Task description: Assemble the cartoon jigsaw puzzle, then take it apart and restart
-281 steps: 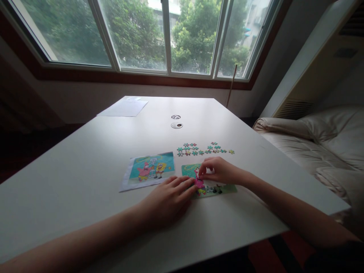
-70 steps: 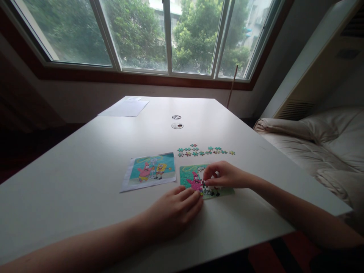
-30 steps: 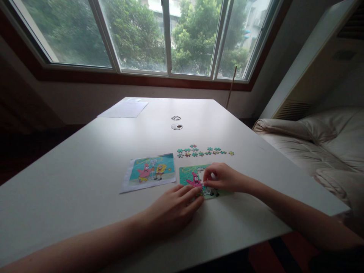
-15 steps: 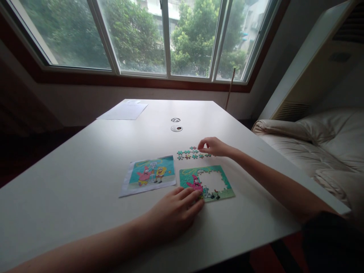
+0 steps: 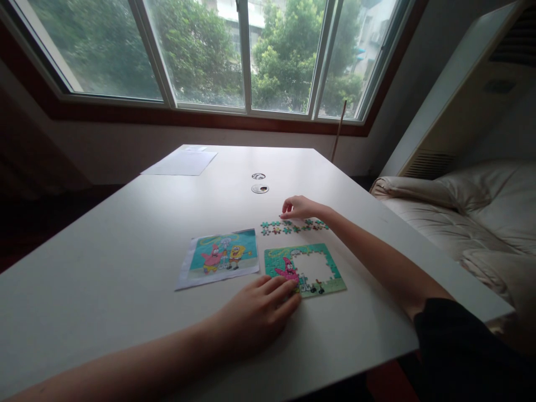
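Observation:
A partly filled jigsaw puzzle (image 5: 329,285) lies on the white table, with a gap in its upper right middle. My left hand (image 5: 268,307) rests flat over its lower left corner, fingers stretched out. Beyond the puzzle, loose jigsaw pieces (image 5: 287,230) are laid out in rows. Over the far side of these rows, my right hand (image 5: 301,207) has thumb and fingers pinched at a small puzzle piece (image 5: 281,216), mostly covered by the fingertips. A printed picture sheet (image 5: 224,254) with the same cartoon figures lies left of the puzzle.
White paper (image 5: 182,163) lies at the table's far left corner. Two round inserts (image 5: 260,189) sit in the tabletop toward the far edge. A pale padded couch (image 5: 452,218) stands to the right, and a window (image 5: 209,56) spans the back.
My right hand has moved left and slightly away from me, to the far puzzle piece, uncovering pieces at the right end of the rows. My left hand stays in place.

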### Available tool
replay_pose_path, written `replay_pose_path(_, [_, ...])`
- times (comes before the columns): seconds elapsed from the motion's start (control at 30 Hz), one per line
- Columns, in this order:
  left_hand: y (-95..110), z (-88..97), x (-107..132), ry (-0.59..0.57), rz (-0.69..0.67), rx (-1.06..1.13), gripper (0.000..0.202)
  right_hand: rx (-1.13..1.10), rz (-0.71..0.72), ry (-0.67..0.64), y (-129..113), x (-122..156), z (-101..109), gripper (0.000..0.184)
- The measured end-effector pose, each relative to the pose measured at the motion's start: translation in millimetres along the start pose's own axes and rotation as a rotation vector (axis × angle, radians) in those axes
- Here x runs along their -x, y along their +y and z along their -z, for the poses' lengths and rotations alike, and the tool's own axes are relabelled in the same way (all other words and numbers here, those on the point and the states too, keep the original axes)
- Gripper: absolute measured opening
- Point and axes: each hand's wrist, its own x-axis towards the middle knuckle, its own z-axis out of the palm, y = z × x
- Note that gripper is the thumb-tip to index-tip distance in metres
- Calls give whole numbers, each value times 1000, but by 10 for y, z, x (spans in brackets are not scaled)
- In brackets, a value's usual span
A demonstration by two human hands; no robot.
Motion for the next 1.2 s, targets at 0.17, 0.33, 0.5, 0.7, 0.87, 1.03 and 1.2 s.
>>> replay_pose_path(0.17, [2, -11, 10, 5, 4, -9, 28, -71, -16, -88, -13, -91, -6, 23])
replay_pose_path(0.33, [11, -10, 4, 13, 13, -6, 27, -123, -15, -55, -6, -68, -3, 25])
replay_pose_path(0.5, [6, -6, -8, 7, 11, -6, 27, -279, 125, -23, -9, 200, 25, 30])
replay_pose_path(0.7, [7, -19, -9, 1, 14, -10, 28, -435, 211, -21, -87, 734, -14, 24])
replay_pose_path(0.87, [14, -21, -13, 11, 13, -23, 27, -446, 199, -5, -176, 1049, -92, 22])
replay_pose_path(1.03, [15, -7, -9, 0, 21, -23, 28, -477, 190, -21, -260, 1187, -131, 23])
replay_pose_path(1.2, [8, -22, 8, -14, 18, -24, 27, -540, 184, -104, -319, 1242, -192, 23])
